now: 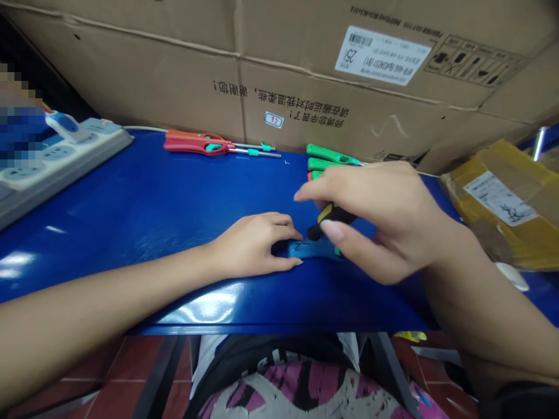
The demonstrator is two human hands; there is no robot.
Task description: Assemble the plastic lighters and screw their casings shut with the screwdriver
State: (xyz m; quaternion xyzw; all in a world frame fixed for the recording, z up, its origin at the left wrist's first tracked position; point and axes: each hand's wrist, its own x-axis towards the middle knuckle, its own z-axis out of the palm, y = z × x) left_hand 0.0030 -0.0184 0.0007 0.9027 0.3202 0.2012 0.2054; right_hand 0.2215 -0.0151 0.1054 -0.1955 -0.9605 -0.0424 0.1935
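Blue piece (pixel 315 249) between left hand (pixel 253 244) and right hand's (pixel 375 215) screwdriver (pixel 332 218).

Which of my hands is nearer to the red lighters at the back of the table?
Left. The left hand lies just below and right of the red lighters; the right hand sits further right.

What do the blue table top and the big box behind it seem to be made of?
Blue table top: a hard, glossy surface, perhaps painted metal or laminate, since it mirrors bright light patches. Big box: brown corrugated cardboard with a matte finish, showing creases, printed text and a white paper label.
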